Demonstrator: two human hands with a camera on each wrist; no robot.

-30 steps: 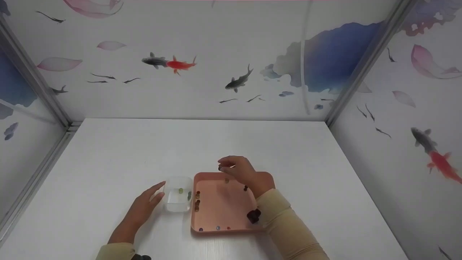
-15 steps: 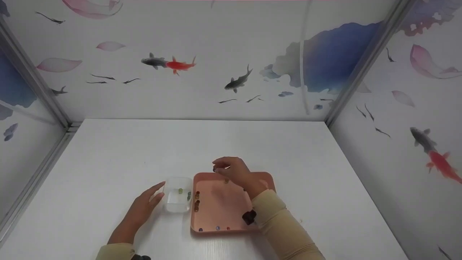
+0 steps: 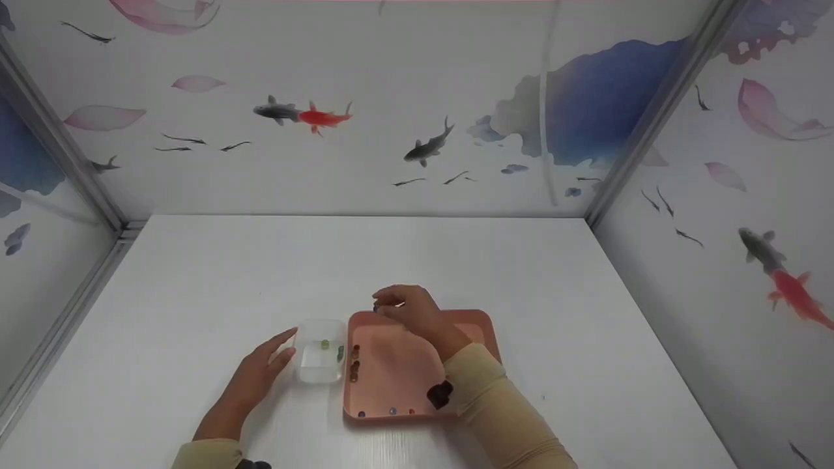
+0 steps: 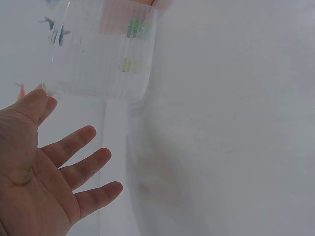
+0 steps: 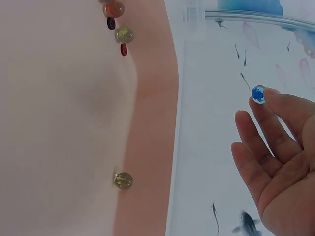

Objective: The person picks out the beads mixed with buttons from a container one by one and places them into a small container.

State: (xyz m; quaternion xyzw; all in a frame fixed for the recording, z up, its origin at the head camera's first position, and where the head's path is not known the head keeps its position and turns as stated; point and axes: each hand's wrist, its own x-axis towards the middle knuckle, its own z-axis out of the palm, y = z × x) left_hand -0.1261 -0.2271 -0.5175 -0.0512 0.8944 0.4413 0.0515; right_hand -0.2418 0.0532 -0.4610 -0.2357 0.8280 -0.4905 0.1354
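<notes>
My right hand [image 3: 410,314] pinches a clear marble with a blue swirl [image 5: 258,94] between thumb and forefinger, above the far rim of the pink tray [image 3: 401,374]. Its other fingers are spread loosely. My left hand [image 3: 256,372] is beside the clear plastic container [image 3: 319,374], with thumb and forefinger tips right at its rim and the other fingers relaxed. Inside the container are a green marble [image 4: 134,28] and a yellow-green marble [image 4: 125,65].
The container stands against the tray's left side. In the tray, several marbles [image 3: 355,365] and small flat discs line the left wall. A dark blue ball [image 3: 361,414], a pale blue marble [image 3: 393,411] and a red piece [image 3: 412,411] lie along the near wall.
My right hand has moved left along the tray's far rim with the marble still pinched, closer to the container. The left hand and the container have stayed in place.
</notes>
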